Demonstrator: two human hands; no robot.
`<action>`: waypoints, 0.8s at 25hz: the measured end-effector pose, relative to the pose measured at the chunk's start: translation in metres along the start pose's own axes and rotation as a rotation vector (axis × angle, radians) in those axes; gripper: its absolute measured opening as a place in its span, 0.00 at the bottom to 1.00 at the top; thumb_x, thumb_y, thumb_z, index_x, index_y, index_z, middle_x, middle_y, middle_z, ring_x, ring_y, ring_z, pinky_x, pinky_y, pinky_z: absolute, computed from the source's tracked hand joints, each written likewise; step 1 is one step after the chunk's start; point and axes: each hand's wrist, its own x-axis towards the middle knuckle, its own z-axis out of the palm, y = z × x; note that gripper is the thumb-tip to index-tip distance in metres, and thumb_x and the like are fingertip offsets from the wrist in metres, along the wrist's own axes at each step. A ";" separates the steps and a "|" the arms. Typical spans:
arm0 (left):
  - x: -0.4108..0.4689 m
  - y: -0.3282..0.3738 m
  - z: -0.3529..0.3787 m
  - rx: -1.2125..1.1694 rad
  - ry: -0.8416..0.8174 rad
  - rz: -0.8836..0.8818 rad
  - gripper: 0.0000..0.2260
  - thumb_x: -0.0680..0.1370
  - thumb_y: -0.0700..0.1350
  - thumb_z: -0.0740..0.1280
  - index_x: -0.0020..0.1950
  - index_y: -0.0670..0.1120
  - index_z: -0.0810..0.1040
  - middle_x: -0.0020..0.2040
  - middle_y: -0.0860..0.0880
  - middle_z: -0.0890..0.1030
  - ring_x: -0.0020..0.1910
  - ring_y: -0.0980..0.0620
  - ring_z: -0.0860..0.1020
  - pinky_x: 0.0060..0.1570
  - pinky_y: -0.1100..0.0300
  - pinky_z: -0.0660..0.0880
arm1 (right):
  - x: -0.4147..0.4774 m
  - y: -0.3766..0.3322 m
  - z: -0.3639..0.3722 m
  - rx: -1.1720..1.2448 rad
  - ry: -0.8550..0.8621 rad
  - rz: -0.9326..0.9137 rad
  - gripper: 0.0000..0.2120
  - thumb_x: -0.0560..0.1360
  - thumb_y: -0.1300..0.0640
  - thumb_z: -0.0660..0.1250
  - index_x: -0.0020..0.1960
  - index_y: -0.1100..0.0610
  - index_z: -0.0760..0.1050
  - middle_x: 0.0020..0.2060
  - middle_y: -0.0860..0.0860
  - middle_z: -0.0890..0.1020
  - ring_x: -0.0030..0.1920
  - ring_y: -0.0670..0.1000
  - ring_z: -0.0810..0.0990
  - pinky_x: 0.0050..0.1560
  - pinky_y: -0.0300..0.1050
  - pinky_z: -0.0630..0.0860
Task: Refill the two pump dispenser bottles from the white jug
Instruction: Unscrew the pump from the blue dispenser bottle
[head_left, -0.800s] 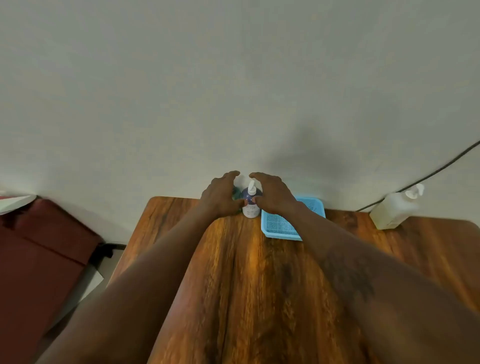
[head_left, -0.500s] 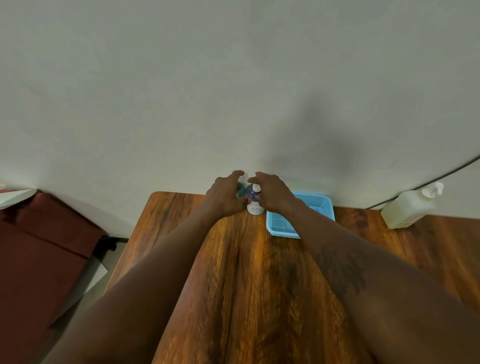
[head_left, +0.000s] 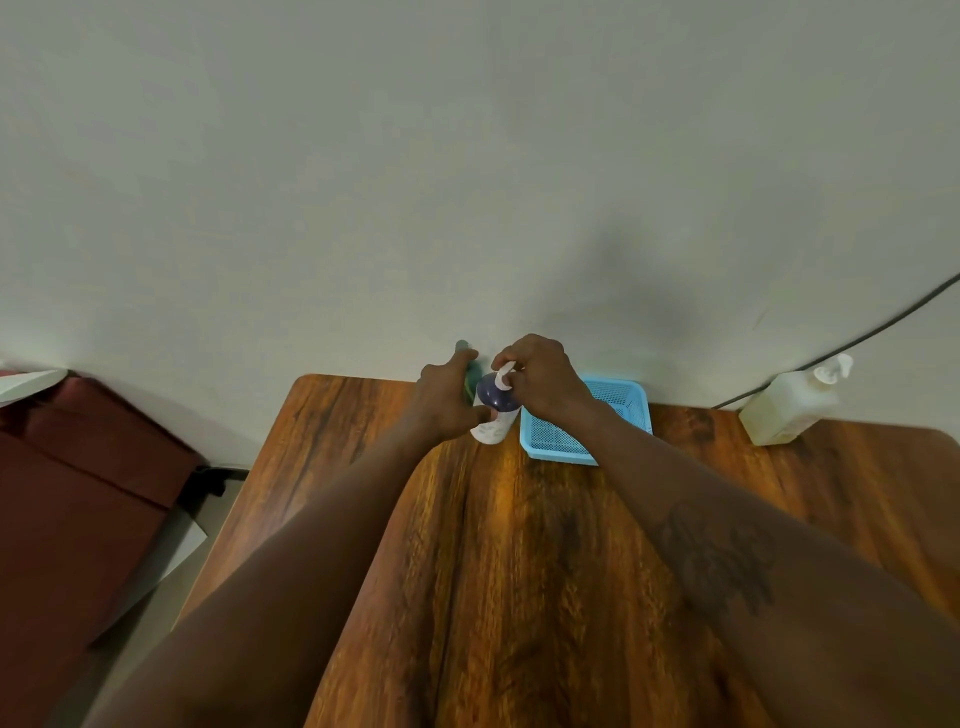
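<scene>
A small white pump bottle (head_left: 491, 428) with a dark blue shoulder stands tilted at the table's far edge. My right hand (head_left: 543, 382) pinches its white pump head (head_left: 503, 375) from above. Just left of it is a green bottle (head_left: 470, 387), mostly hidden; my left hand (head_left: 447, 400) curls round it, with the thumb against the white bottle's body. A large whitish bottle (head_left: 789, 402) with a pump-like top leans against the wall at the far right, away from both hands.
A light blue mesh basket (head_left: 558, 441) sits right of the small bottle, under my right wrist. The wooden table (head_left: 519, 545) meets the wall at its far edge. A dark cable (head_left: 857, 338) runs up the wall. A dark red seat (head_left: 78, 467) stands to the left.
My right hand has moved from the bottle's side up onto its pump head. The white bottle now leans over. My left hand has slid slightly left, showing more of the green bottle.
</scene>
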 end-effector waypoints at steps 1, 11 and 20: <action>-0.008 0.004 0.001 -0.012 0.006 -0.013 0.38 0.71 0.51 0.81 0.77 0.46 0.68 0.67 0.44 0.80 0.62 0.42 0.81 0.56 0.58 0.75 | -0.009 -0.003 -0.005 0.017 0.014 -0.006 0.09 0.76 0.61 0.73 0.56 0.60 0.85 0.54 0.57 0.85 0.54 0.54 0.82 0.57 0.43 0.76; -0.125 0.034 0.024 -0.163 0.092 0.059 0.33 0.68 0.56 0.82 0.69 0.47 0.75 0.60 0.52 0.81 0.57 0.51 0.80 0.47 0.70 0.71 | -0.133 -0.030 -0.032 0.166 0.130 -0.072 0.07 0.77 0.59 0.71 0.53 0.52 0.86 0.54 0.50 0.86 0.51 0.47 0.82 0.60 0.41 0.79; -0.200 0.015 0.100 -0.410 0.295 0.159 0.34 0.63 0.63 0.83 0.66 0.55 0.79 0.57 0.57 0.85 0.53 0.57 0.83 0.54 0.56 0.84 | -0.222 -0.027 0.003 0.428 0.234 -0.073 0.13 0.75 0.57 0.76 0.58 0.49 0.84 0.49 0.40 0.84 0.46 0.36 0.83 0.45 0.25 0.76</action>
